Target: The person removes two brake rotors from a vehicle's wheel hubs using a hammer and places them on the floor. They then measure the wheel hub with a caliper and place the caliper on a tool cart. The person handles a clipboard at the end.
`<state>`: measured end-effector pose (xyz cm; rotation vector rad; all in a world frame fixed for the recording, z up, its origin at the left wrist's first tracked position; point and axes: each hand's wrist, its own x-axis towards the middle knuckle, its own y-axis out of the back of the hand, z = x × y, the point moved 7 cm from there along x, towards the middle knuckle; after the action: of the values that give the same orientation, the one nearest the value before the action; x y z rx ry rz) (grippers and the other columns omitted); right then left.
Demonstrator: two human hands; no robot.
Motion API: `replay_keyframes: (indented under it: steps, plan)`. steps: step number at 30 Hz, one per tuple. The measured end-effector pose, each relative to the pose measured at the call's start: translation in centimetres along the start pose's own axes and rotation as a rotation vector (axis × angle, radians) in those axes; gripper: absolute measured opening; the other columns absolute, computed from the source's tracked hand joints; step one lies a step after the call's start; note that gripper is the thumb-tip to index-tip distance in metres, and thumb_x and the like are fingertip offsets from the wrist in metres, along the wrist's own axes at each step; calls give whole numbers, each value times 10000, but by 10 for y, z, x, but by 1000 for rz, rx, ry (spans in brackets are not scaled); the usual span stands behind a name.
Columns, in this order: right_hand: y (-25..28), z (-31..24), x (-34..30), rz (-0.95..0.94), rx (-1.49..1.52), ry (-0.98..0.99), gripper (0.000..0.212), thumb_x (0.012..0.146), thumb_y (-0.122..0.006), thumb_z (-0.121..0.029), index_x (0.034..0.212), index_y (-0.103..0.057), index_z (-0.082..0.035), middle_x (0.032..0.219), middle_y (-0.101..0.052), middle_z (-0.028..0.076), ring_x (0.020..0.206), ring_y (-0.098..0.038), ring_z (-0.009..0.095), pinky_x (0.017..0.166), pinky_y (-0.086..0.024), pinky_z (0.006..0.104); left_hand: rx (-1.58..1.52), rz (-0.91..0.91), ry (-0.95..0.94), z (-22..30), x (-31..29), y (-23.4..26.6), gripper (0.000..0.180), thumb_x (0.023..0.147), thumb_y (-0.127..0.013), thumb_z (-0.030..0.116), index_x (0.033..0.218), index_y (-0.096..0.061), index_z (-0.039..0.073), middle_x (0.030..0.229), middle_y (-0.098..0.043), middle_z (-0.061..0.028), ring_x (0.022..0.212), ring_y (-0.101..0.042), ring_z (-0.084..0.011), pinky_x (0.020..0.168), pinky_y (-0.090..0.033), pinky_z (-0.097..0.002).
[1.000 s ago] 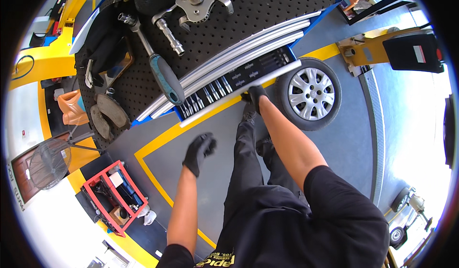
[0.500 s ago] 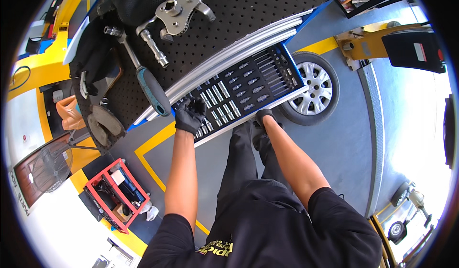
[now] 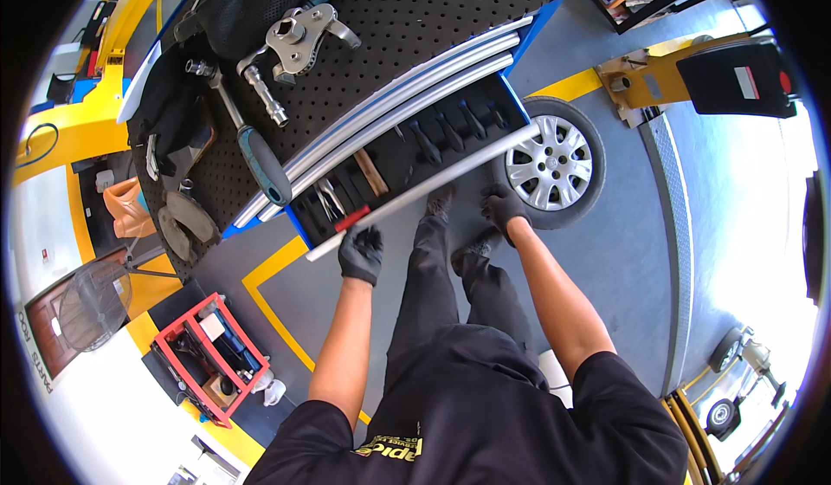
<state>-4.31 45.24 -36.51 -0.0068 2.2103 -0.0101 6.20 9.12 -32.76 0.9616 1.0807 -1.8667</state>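
A tool drawer (image 3: 404, 189) with a silver front edge is pulled out of the cabinet. Inside lie a hammer with a wooden handle (image 3: 370, 173), pliers (image 3: 328, 199), a red-handled tool (image 3: 352, 218) and several dark-handled tools (image 3: 424, 144). My left hand (image 3: 361, 253), in a black glove, is at the drawer's front edge near the red handle, its fingers loosely curled and apart, with no tool in them. My right hand (image 3: 500, 208), also gloved, hangs between the drawer and the wheel, fingers apart, seemingly holding nothing.
On the perforated black cabinet top (image 3: 389, 61) lie a blue-grey-handled ratchet (image 3: 260, 164), a metal three-legged tool (image 3: 299, 42) and a socket extension (image 3: 264, 95). A wheel (image 3: 554, 163) lies right of the drawer. A yellow lift arm (image 3: 645, 87) and red tool cart (image 3: 210, 355) stand nearby.
The socket drawer is now shut and a lower drawer with hand tools is open. My left hand has dropped to the drawer edge; my right hand has moved right, towards the wheel.
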Motion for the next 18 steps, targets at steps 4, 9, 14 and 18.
replay_keyframes:
  steps: [4, 9, 14, 18]
  plan:
    - [27, -38, -56, 256, -473, 224, 199, 854, -578, -150, 988, -699, -67, 855, -718, 186, 758, -699, 335, 722, -541, 435, 62, -47, 176, -42, -36, 50, 266, 1030, -600, 268, 1083, -695, 26, 1002, -757, -122, 898, -736, -285, 855, -605, -431]
    - [-76, -93, -101, 62, -700, 504, 318, 940, -614, -388, 1095, -679, -118, 942, -725, 214, 948, -706, 409, 799, -547, 499, 136, -76, 389, -77, -65, 89, 362, 1024, -607, 357, 1142, -680, 22, 1049, -757, -101, 978, -732, -247, 889, -589, -434]
    - [-210, -81, -109, 3, -1134, 331, 432, 928, -633, -403, 1203, -576, -75, 1023, -733, 227, 959, -723, 393, 807, -576, 502, 231, 51, 479, -96, -79, 109, 330, 1051, -558, 318, 1151, -682, 29, 1027, -749, -111, 978, -727, -266, 900, -590, -456]
    - [-212, -54, -105, 128, -1065, 149, 439, 907, -662, -376, 1216, -562, -80, 1131, -714, 233, 1021, -725, 350, 811, -582, 499, 233, 73, 486, -108, -82, 118, 325, 1076, -500, 348, 1085, -656, 63, 938, -745, -84, 859, -742, -240, 813, -615, -450]
